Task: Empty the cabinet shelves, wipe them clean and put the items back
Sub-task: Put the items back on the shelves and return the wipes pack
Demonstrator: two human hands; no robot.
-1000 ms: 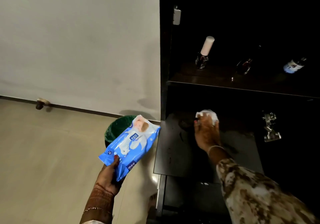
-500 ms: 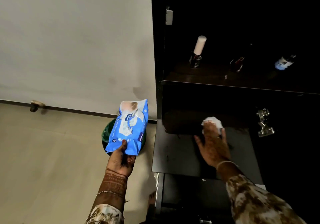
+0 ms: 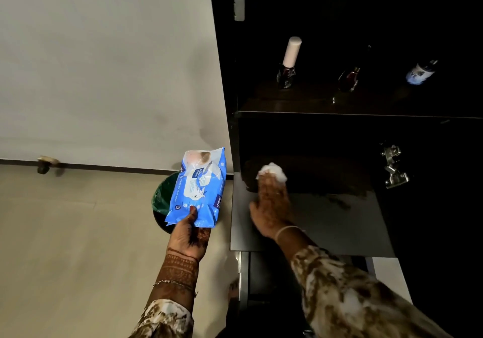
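Dark lower cabinet shelf [image 3: 326, 222] lies under the right hand [image 3: 271, 204], which presses a crumpled white wipe [image 3: 271, 171] toward its back. Left hand [image 3: 189, 235], outside it, grips a blue wipes packet [image 3: 197, 188].

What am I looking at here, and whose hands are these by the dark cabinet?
There is no machine: a person wears a camera on the head, so you look forward and down at their two bare hands. The left hand holds a blue pack of wet wipes above a green bin on the floor. The right hand presses a crumpled white wipe onto the lower cabinet shelf, cleaning it. On the upper shelf stand three small bottles: one with a tall pale cap, a dark red one and a white-labelled one. A metal hinge shows on the right.
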